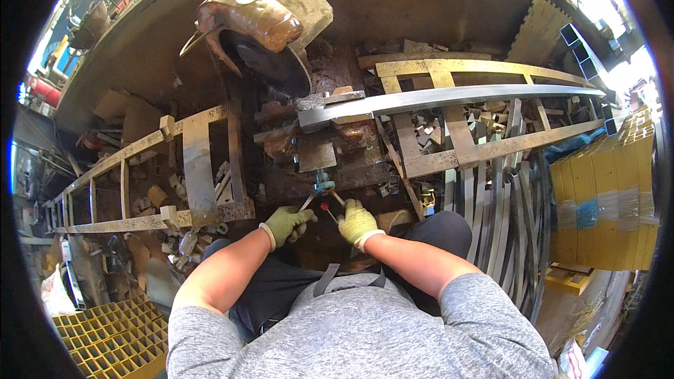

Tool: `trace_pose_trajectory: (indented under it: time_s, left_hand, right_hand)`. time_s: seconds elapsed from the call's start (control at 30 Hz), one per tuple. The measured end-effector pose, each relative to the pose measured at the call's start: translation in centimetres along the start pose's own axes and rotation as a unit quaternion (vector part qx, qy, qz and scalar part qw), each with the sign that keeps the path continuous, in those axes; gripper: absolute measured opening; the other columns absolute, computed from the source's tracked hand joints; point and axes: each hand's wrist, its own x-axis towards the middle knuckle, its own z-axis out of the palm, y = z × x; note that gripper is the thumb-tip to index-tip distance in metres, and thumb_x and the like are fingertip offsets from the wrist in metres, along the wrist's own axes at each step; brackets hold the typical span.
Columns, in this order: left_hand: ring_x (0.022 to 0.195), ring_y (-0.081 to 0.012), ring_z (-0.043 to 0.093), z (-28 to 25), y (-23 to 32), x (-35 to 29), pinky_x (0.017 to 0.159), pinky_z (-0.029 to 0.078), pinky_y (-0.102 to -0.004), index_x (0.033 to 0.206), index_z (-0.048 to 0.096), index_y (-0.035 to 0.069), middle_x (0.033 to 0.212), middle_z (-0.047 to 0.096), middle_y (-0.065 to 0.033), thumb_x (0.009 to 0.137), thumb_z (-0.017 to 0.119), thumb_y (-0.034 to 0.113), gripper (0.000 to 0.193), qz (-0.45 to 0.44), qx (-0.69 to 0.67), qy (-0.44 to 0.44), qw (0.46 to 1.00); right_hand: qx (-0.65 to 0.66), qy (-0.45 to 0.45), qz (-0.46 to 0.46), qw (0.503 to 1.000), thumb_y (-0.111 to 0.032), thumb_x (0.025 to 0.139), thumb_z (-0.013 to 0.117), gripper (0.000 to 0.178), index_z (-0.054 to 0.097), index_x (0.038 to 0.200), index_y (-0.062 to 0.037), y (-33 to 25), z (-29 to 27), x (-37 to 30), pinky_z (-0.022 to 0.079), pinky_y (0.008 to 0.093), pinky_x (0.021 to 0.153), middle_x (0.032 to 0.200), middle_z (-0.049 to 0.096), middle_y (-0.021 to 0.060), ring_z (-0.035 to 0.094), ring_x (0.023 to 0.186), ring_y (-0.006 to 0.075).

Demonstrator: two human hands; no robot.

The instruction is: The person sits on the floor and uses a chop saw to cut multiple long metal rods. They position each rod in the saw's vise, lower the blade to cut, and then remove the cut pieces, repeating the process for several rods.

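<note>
My left hand (pixel 285 225), in a yellow-green work glove, is closed around the lower end of the left metal bar of a vise handle (pixel 307 201). My right hand (pixel 357 222), gloved alike, grips the right bar of that handle. Both bars spread from a blue-green screw hub (pixel 324 186). Between my hands sticks up a thin lever with a red knob (pixel 324 206). Beyond the hub, a long silver metal tube (pixel 449 98) lies in the vise, its left end by the clamping plates (pixel 317 154). Above that end hangs a cut-off saw (pixel 263 28) with a dark disc, raised from the tube.
Metal roller-style frames flank the saw, a yellowish one (pixel 484 151) right and another (pixel 196 168) left. Offcuts lie heaped beneath both. Long metal strips (pixel 491 217) stand at the right, beside stacked yellow tubes (pixel 604 203). Yellow square tube ends (pixel 112 337) fill the lower left.
</note>
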Motion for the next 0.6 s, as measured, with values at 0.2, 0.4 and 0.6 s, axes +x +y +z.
trace_pose_trajectory:
  time_s: [0.2, 0.4, 0.6]
  left_hand:
    - [0.073, -0.0275, 0.074, 5.7, 4.8, -4.8, 0.074, 0.057, -0.0459, 0.102, 0.087, 0.001, 0.08, 0.08, -0.0119, 0.114, 0.082, 0.044, 0.045, 0.038, 0.239, 0.23, 0.943]
    - [0.083, -0.0243, 0.079, 6.0, 6.8, -7.5, 0.075, 0.061, -0.0412, 0.137, 0.081, 0.003, 0.1, 0.086, -0.0129, 0.121, 0.066, 0.049, 0.051, 0.02, 0.168, 0.113, 0.979]
    - [0.075, -0.0163, 0.073, 3.0, 6.3, -6.5, 0.065, 0.059, -0.0303, 0.159, 0.07, 0.003, 0.109, 0.084, -0.0098, 0.125, 0.064, 0.034, 0.047, -0.052, -0.257, -0.154, 0.953]
  right_hand:
    - [0.135, -0.08, 0.006, 0.988, -0.037, 0.111, 0.076, 0.06, 0.058, 0.158, -0.004, -2.6, 4.5, 1.5, 0.061, 0.0605, 0.112, 0.144, 0.077, 0.0345, 0.075, 0.132, 0.0546]
    - [0.324, -0.111, 0.018, 0.939, -0.043, 0.115, 0.069, 0.064, 0.06, 0.164, -0.0031, -4.4, 6.7, 1.8, 0.056, 0.0577, 0.122, 0.154, 0.072, 0.038, 0.07, 0.145, 0.0563]
    - [0.231, -0.135, -0.009, 0.963, -0.043, 0.117, 0.067, 0.058, 0.064, 0.158, -0.0029, -3.7, 5.8, 2.3, 0.059, 0.058, 0.117, 0.146, 0.077, 0.0367, 0.073, 0.14, 0.0534]
